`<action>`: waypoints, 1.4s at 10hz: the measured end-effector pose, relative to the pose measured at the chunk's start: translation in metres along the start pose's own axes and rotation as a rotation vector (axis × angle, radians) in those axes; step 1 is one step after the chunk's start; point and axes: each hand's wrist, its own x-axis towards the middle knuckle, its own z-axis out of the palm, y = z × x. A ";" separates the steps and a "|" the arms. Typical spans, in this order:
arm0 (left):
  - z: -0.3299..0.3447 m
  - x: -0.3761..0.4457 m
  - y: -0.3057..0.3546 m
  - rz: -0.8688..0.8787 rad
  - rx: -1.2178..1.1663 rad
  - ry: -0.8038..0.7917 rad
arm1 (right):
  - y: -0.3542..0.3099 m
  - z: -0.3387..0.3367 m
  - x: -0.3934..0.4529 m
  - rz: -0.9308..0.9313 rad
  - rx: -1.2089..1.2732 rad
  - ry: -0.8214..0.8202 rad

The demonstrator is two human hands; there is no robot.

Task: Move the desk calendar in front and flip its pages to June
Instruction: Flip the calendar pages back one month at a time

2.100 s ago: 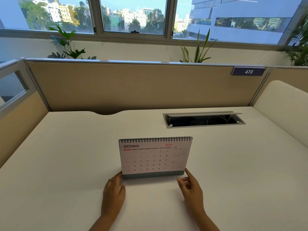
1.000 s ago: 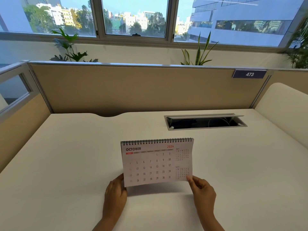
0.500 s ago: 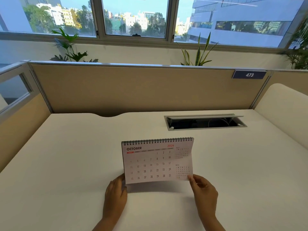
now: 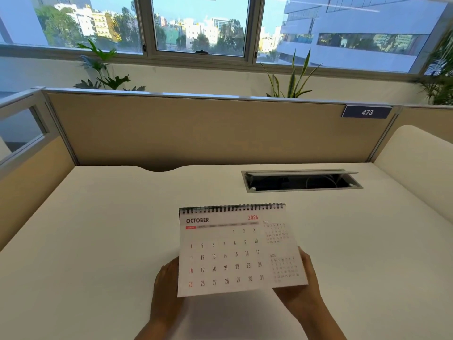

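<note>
Fingers (image 4: 305, 262) behind calendar page (image 4: 235, 251) reading "OCTOBER 2026"

head view, facing down, near desk (image 4: 98, 241)

L hand (image 4: 164, 285), R hand (image 4: 302, 294) both gripping, forearms fwd.

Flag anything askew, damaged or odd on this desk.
Nothing damaged or spilled. Only the October page swings out from the desk calendar, lifted by the right hand.
</note>
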 end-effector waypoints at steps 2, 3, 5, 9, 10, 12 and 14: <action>0.005 0.003 -0.002 -0.022 0.116 -0.025 | -0.030 0.049 0.003 -0.246 -0.107 -0.121; 0.008 0.007 -0.005 -0.019 0.142 -0.026 | -0.047 0.079 0.014 -0.349 -0.522 -0.209; 0.008 0.006 -0.007 -0.048 0.099 -0.030 | -0.039 0.088 0.030 -0.601 -1.311 0.033; 0.009 0.006 -0.011 -0.025 0.100 -0.026 | -0.002 0.030 0.038 -0.520 -0.953 0.475; 0.009 0.007 -0.013 -0.018 0.107 -0.034 | 0.013 0.009 0.042 -0.215 -0.961 0.398; 0.008 0.005 -0.011 -0.032 0.108 -0.035 | 0.028 0.004 0.034 -0.086 -1.027 0.253; 0.008 0.005 -0.010 -0.063 0.109 -0.047 | 0.030 0.001 0.025 -0.143 -1.055 0.287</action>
